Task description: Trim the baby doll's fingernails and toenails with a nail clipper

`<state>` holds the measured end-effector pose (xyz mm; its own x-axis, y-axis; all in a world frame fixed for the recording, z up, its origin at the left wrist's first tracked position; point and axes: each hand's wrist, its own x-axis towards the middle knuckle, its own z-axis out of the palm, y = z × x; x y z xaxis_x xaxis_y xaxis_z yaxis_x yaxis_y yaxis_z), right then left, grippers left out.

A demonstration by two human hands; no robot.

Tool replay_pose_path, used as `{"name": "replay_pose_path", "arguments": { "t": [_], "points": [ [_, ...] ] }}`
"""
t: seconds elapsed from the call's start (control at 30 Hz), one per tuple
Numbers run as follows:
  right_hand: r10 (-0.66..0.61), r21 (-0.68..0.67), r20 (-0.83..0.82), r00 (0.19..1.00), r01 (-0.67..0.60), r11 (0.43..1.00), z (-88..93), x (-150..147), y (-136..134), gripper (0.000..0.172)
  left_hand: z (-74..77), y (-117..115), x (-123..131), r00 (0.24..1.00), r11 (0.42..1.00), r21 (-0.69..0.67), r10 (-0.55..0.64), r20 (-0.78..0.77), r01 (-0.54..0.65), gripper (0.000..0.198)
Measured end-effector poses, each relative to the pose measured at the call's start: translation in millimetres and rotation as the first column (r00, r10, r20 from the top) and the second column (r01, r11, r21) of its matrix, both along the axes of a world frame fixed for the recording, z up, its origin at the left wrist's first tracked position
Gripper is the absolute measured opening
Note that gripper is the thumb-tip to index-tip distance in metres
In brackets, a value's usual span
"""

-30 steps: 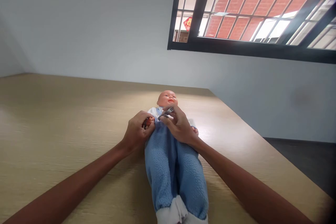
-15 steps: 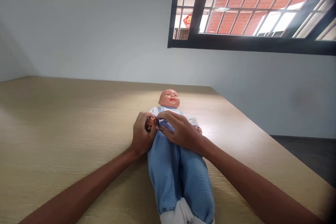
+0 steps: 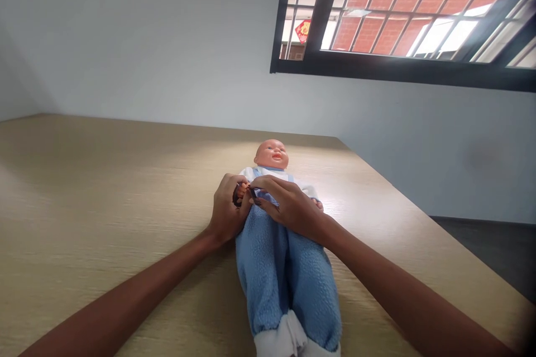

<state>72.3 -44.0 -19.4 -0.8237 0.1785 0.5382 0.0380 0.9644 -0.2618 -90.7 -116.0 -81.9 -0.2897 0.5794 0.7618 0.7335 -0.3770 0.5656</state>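
Observation:
A baby doll (image 3: 288,268) in blue fleece overalls and a white long-sleeved top lies face up, head away from me. My left hand (image 3: 228,209) is closed round the doll's hand (image 3: 242,192) on the left side, with the small fingers showing. Over the doll's belly, my right hand (image 3: 288,203) pinches a small dark strip (image 3: 254,195) between thumb and fingers, close against that doll hand. The strip's kind is too small to make out. The doll's other hand (image 3: 318,204) rests free beside its body on the right.
The doll lies on a pale wood-grain table (image 3: 125,178) whose right edge runs diagonally towards me. Behind it stands a grey-white wall (image 3: 167,39) with a barred, dark-framed window (image 3: 377,64). Dark floor (image 3: 481,240) shows beyond the table at right.
The view has shifted slightly. Both hands keep nearly the same hold at the doll's hand, with only small finger movement.

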Motion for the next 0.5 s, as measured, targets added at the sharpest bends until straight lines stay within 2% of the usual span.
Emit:
{"name": "replay_pose_path", "arguments": {
  "t": [0.5],
  "points": [
    [-0.017,-0.008,-0.020,1.000,0.016,1.000,-2.6,-1.0,0.0,0.025,-0.5,-0.1,-3.0,1.000,1.000,-0.012,0.000,0.002,0.000,0.006]
  ]
}}
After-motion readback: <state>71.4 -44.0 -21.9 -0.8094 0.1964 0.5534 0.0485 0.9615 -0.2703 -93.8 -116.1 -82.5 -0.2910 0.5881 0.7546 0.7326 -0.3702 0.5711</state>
